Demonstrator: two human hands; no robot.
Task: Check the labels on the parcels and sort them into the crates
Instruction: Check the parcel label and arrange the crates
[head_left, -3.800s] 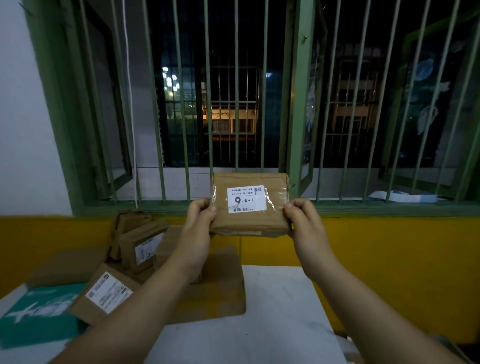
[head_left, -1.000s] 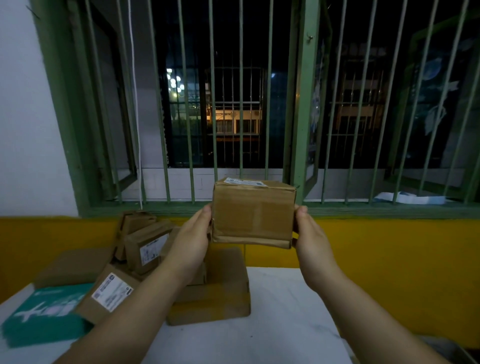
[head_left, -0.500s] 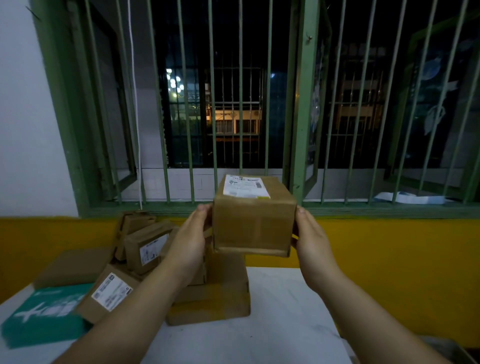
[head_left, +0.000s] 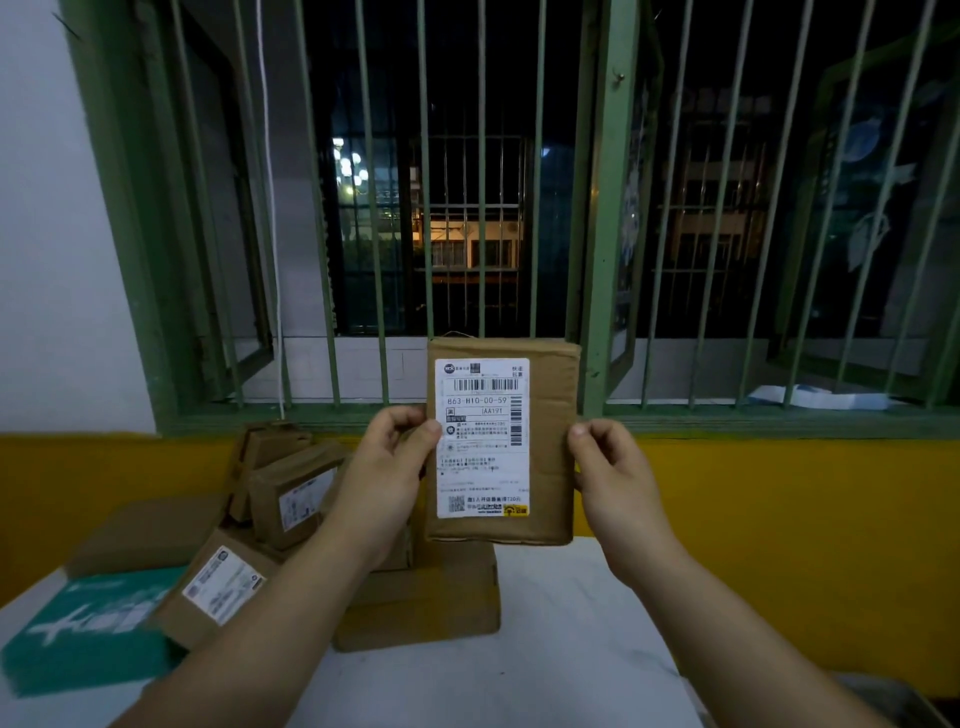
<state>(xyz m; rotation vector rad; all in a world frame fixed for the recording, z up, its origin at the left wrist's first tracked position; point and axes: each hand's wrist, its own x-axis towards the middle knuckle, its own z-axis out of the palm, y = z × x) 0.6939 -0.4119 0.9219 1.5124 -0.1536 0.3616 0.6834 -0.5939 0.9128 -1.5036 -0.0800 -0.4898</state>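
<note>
I hold a brown cardboard parcel (head_left: 548, 441) upright in front of me, above the white table (head_left: 561, 649). Its large white shipping label (head_left: 483, 436), with barcodes and the code 863-H10-00-59, faces me. My left hand (head_left: 395, 457) pinches the parcel's left edge, thumb on the label. My right hand (head_left: 608, 467) pinches the right edge. More parcels lie in a pile (head_left: 291, 488) on the table to the left; no crate is fully in view.
A flat brown box (head_left: 421, 603) lies under the held parcel. A teal box (head_left: 88, 629) and a labelled parcel (head_left: 218, 587) sit at the left. Green window bars (head_left: 602, 208) and a yellow wall (head_left: 779, 519) stand behind. A grey rim (head_left: 904, 701) shows bottom right.
I have turned the parcel in both hands: the small "9" sticker face went away, the box rolled over, and the big shipping label now faces me upright.
</note>
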